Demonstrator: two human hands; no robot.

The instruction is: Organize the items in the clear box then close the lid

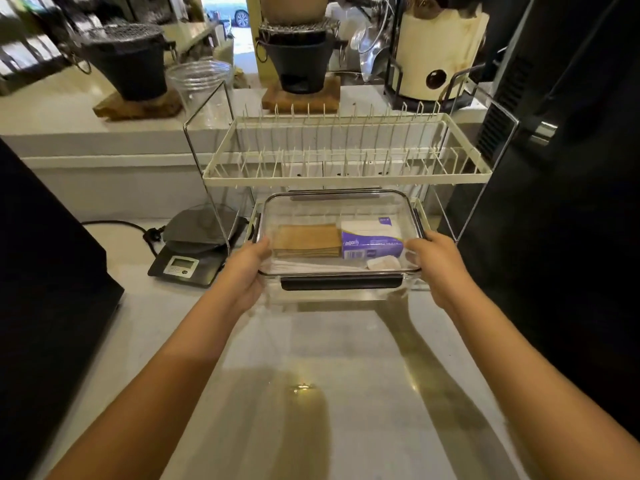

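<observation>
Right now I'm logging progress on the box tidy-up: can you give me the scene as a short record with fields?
box: clear box, lid on, held at the lower shelf of the dish rack
contents: brown stack on the left, purple-and-white carton on the right
left hand: left hand grips the box's left end
right hand: right hand grips its right end
nearby: scale to the left

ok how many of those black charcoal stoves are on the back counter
2. One black charcoal stove sits at the back left on a wooden slab; the other stands centre back on a wooden board, carrying a clay pot. More may be hidden.
</observation>
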